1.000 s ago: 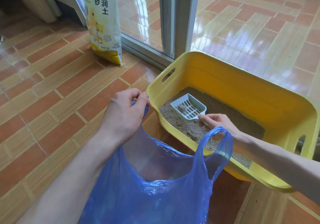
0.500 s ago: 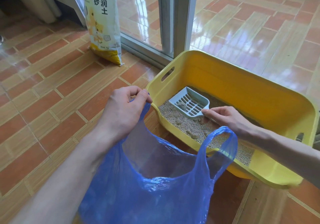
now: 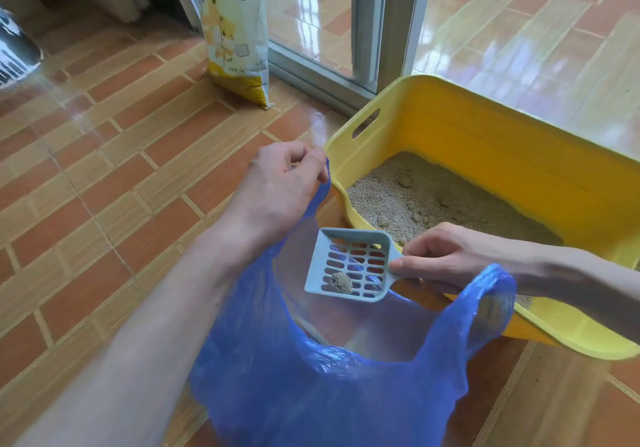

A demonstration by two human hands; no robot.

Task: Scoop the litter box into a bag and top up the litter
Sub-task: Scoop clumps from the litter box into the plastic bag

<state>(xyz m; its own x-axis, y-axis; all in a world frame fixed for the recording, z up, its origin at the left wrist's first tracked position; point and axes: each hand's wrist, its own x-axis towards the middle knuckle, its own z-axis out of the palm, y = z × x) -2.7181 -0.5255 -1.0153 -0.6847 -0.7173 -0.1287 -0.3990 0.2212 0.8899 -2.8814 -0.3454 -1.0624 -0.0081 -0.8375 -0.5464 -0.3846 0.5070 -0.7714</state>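
I have brought the scoop point(image 3: 349, 265) out of the box point(image 3: 485, 142) and over the mouth of the bag point(image 3: 311, 387); half a second ago it sat in the litter point(image 3: 433, 201) near the box's near wall, tipped up, and a second ago it lay flatter with clumps in it. Now it hangs tilted above the opening with one clump point(image 3: 340, 283) resting near its lower lip, so I judge this load is about to drop. My right hand point(image 3: 440, 256) pinches the scoop's handle, fingers curled round it. My left hand point(image 3: 280, 183) pinches the bag's far handle and holds the mouth open, as in both earlier frames. More clumps show in the litter, so scooping is not finished. The litter sack point(image 3: 235, 31) stands untouched by the door frame.
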